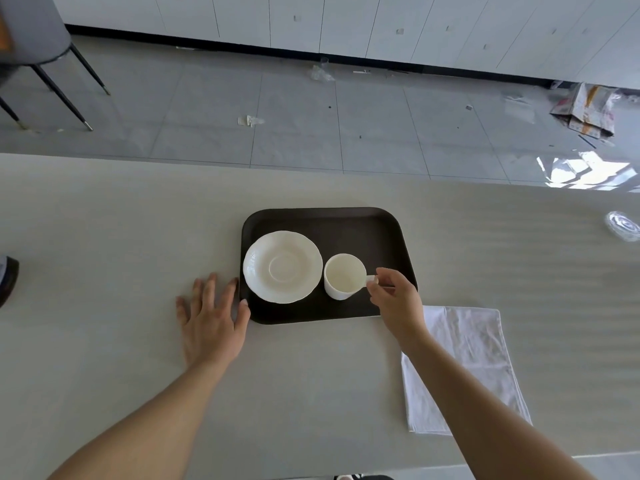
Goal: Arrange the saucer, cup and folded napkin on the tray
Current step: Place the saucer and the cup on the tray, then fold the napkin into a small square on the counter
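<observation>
A dark brown tray [346, 223] lies on the pale table. On its left half sits a white scalloped saucer [282, 266]. To the right of the saucer, on the tray floor, stands a white cup [343, 277], empty and upright. My right hand [394, 299] pinches the cup's handle on its right side. My left hand [211, 313] rests flat on the table, fingers spread, its thumb touching the tray's near-left corner. A white folded napkin [464, 368] lies on the table right of the tray, partly under my right forearm.
The table's far edge [311, 164] runs across the view, with tiled floor and scattered litter beyond. A clear plastic lid [621, 225] lies at the far right of the table. A dark object [8, 278] sits at the left edge. A chair [38, 46] stands at the back left.
</observation>
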Demonstrator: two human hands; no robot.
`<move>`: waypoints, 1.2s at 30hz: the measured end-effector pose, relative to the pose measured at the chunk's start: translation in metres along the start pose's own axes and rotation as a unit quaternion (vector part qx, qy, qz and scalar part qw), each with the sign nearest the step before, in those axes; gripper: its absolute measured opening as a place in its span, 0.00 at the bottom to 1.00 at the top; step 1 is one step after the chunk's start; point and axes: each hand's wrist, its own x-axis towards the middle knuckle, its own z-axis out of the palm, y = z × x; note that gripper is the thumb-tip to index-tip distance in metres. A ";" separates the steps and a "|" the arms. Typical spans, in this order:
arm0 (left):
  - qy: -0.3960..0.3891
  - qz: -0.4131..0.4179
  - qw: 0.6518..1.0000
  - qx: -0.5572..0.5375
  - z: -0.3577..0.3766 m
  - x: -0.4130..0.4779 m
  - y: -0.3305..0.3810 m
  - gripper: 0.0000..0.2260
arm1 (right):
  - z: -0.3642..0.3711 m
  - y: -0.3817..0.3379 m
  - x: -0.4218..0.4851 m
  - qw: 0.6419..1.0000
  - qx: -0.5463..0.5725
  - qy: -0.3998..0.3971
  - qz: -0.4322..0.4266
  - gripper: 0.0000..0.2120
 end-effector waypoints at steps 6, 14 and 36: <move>-0.041 -0.017 0.997 -0.056 -0.017 -0.006 0.005 0.33 | -0.005 0.000 -0.003 1.000 -0.010 -0.002 0.013 0.20; 0.035 0.150 0.987 -0.053 -0.044 -0.049 0.080 0.29 | -0.020 0.008 -0.019 0.991 -0.121 -0.002 -0.049 0.22; -0.118 0.344 0.931 -0.025 -0.019 -0.120 0.234 0.17 | -0.140 0.109 -0.069 0.941 -0.323 0.028 -0.097 0.25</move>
